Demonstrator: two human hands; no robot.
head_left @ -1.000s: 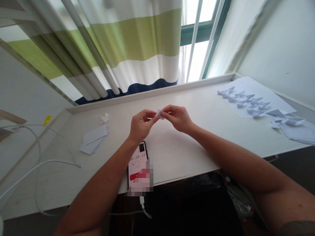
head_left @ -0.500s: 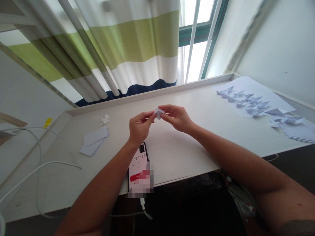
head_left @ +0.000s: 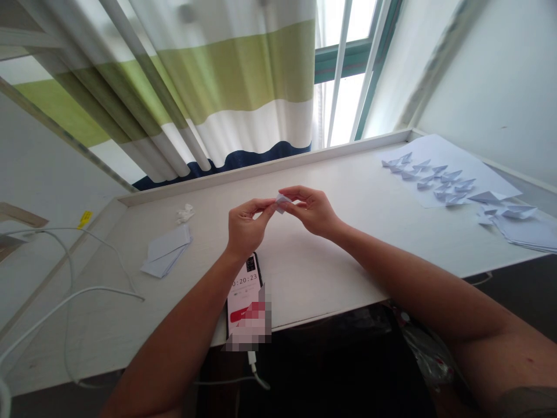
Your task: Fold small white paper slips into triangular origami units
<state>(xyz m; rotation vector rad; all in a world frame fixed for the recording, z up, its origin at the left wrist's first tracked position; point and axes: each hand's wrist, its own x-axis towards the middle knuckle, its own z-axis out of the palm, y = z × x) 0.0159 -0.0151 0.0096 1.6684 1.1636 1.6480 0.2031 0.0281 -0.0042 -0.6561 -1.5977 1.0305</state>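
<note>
A small piece of folded white paper (head_left: 281, 204) is held up over the middle of the desk between both hands. My left hand (head_left: 250, 223) pinches its left side between thumb and fingers. On the other side, my right hand (head_left: 315, 210) grips it with the thumb at the front and the fingertips along the top edge. Part of the paper is covered by the fingers, so its full shape cannot be made out. Below my left wrist lies a phone (head_left: 243, 284) with a running timer on its screen, partly blurred out.
Folded paper boats (head_left: 439, 180) stand in rows on a white sheet (head_left: 483, 168) at the right. Near them lies a paper stack (head_left: 528, 232). Loose paper pieces (head_left: 167, 249) and a crumpled white scrap (head_left: 185, 213) are at the left. White cables (head_left: 100, 288) cross the desk's left side.
The folded paper has turned slightly between my fingers, and my right thumb now lies across its front. My left fingers have drawn closer together. The timer has advanced one second.
</note>
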